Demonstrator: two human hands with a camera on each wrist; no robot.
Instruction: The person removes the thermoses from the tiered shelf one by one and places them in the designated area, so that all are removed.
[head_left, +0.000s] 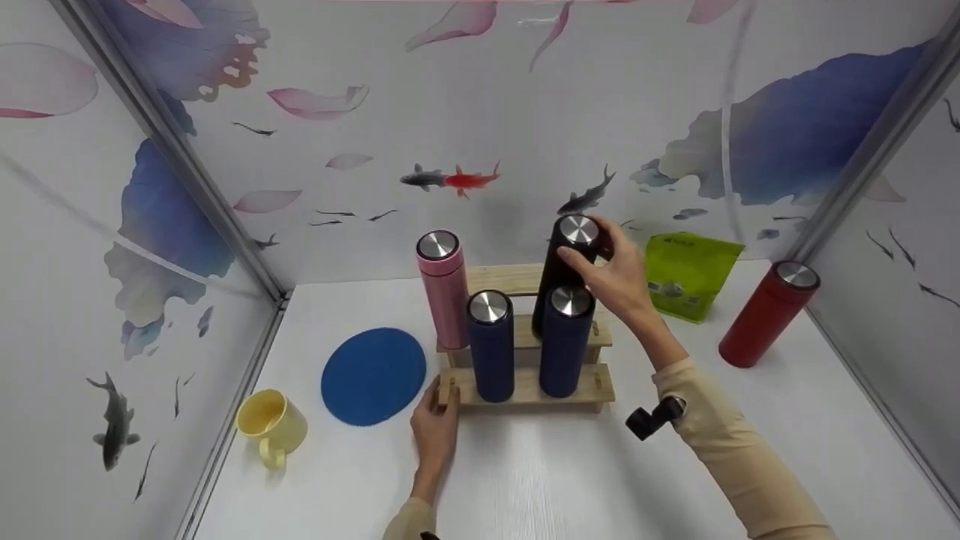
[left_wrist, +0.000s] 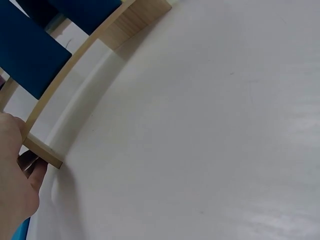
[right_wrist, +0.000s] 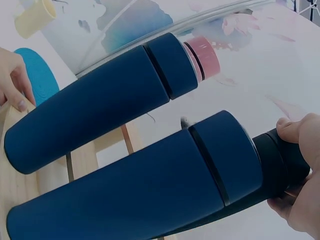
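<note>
A stepped wooden rack (head_left: 525, 390) carries several thermos flasks with steel-topped lids. Two blue flasks (head_left: 493, 360) (right_wrist: 100, 105) stand upright on its front step. Behind them, my right hand (head_left: 619, 274) grips a black flask (head_left: 559, 262) near its lid, thumb in front and fingers round the far side. Its lower part is hidden by the right blue flask. A pink flask (head_left: 442, 300) stands at the left of the middle step. My left hand (head_left: 436, 427) holds the front left end of the rack, its fingers round the wooden side piece (left_wrist: 45, 151) in the left wrist view.
Left of the rack lie a round blue mat (head_left: 373, 376) and a yellow mug (head_left: 272, 427). To the right stand a green pouch (head_left: 690, 277) and a red flask (head_left: 769, 315). Printed panels (head_left: 502, 112) enclose the white table (head_left: 525, 480) at the back and sides.
</note>
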